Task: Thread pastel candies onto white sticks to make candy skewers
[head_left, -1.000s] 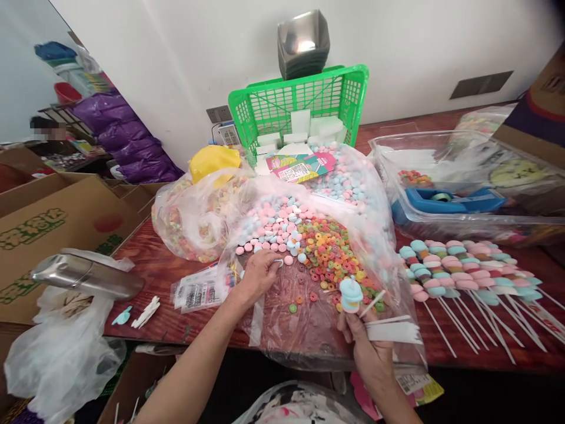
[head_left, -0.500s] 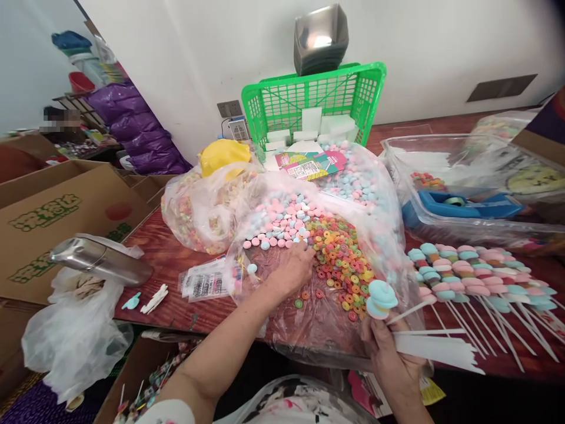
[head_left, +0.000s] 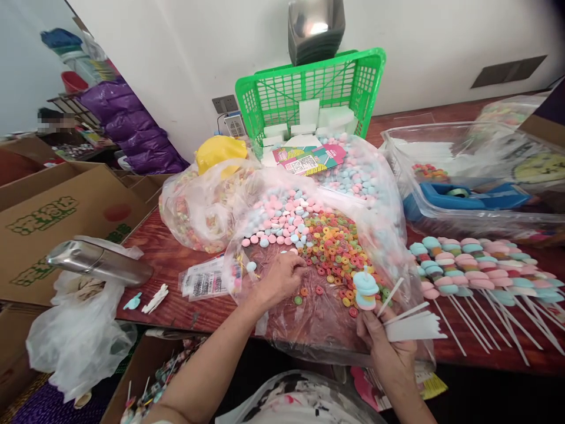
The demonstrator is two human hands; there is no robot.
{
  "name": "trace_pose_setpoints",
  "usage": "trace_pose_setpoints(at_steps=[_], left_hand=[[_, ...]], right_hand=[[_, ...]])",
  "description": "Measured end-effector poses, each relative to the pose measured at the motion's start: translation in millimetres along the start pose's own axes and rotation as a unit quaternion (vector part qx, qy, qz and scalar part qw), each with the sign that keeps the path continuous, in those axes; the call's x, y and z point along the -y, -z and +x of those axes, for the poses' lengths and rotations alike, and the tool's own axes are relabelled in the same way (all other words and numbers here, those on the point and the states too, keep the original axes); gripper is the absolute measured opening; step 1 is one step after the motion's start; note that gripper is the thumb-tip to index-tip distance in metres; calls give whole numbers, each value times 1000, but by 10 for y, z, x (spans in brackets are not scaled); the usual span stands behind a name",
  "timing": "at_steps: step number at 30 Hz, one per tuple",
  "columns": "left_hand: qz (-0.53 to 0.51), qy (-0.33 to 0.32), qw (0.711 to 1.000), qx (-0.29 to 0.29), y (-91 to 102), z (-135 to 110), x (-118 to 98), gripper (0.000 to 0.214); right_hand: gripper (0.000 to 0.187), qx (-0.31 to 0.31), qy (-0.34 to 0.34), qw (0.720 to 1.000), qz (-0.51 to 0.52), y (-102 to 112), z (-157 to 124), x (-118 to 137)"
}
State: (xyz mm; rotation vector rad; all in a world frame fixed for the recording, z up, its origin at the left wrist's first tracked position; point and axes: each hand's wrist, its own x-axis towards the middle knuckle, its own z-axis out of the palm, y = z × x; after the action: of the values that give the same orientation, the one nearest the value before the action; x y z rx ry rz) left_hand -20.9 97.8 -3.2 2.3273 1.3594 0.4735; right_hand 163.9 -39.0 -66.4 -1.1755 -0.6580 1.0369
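Right hand (head_left: 389, 347) holds candy skewer (head_left: 365, 290) upright; tip up.

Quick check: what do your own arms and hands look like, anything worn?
The left hand and right hand wear no gloves, and no rings or watch show. Both forearms are bare; a sliver of whitish sleeve shows at bottom left.

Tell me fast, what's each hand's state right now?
Left hand: curled near gummy rings, grip unclear.
Right hand: closed, holding candy stack and white sticks.
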Motion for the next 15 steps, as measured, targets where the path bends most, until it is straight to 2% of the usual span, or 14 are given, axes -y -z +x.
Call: trace_pose_setpoints(at_steps=[3, 6, 11, 15], left_hand=[[49, 22, 998, 38, -55, 0, -95, 23], [68, 30, 997, 27, -86, -34, -133, 20], [115, -8, 993, 7, -166, -156, -111, 20], [33, -62, 997, -35, -261, -241, -64, 16]], right_hand=[[25, -23, -1, 1000, 1, 11, 30, 27], [29, -21, 6, 1000, -20, 15, 34, 53], [26, 36, 37, 993, -109, -2, -29, 89], [19, 86, 122, 969, -198, 23, -50, 50]])
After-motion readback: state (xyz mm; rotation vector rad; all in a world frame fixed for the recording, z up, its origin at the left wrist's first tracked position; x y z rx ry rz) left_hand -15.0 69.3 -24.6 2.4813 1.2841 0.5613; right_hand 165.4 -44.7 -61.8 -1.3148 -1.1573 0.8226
